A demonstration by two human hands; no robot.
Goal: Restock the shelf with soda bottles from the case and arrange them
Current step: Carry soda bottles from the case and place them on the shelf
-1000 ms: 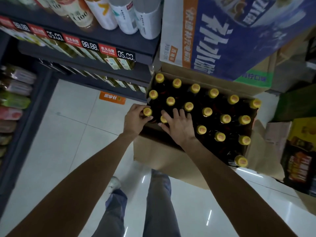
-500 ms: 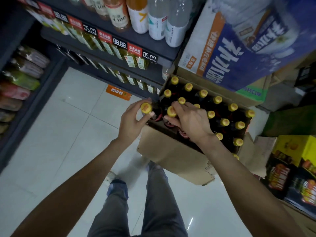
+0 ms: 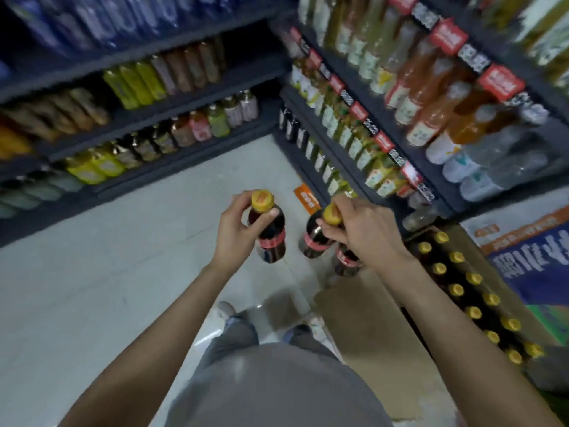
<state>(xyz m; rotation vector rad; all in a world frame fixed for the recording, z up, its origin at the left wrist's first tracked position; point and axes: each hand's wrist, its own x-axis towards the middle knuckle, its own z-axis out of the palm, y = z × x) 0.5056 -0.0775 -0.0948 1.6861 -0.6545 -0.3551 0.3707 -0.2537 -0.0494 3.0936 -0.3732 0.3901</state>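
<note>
Head view, looking down past a grey shirt (image 3: 277, 386) at both bare forearms reaching forward over a pale tiled floor (image 3: 92, 272). The left hand (image 3: 238, 229) is curled round the neck of a dark soda bottle (image 3: 271, 238), thumb and fingers closed just below its yellow cap (image 3: 262, 200); the bottle hangs upright over the floor, its red label band showing beneath the hand. The right hand (image 3: 360, 232) grips two more bottles by their necks: the second bottle (image 3: 315, 238) hangs from the fingers with its yellow cap at the fingertips, and a third bottle (image 3: 346, 260) shows just beneath the palm, touching or nearly touching the second. How the fingers divide between those two is hidden by the back of the hand.

To the right stands the open cardboard case (image 3: 369, 328), its near flap folded outward. The yellow caps of the remaining bottles (image 3: 474, 295) run in rows inside it, close-packed. A blue printed carton (image 3: 535, 257) sits just beyond the case.

Dark shelving fills the upper part of the view. The right shelf unit (image 3: 388, 118) carries rows of orange, yellow and clear drink bottles with red price tags along its edges. The left shelf unit (image 3: 172, 103) holds green, yellow, pink and brown bottles, blurred. An orange floor sticker (image 3: 306, 198) lies at the foot of the right shelves, between the two held bottles.
</note>
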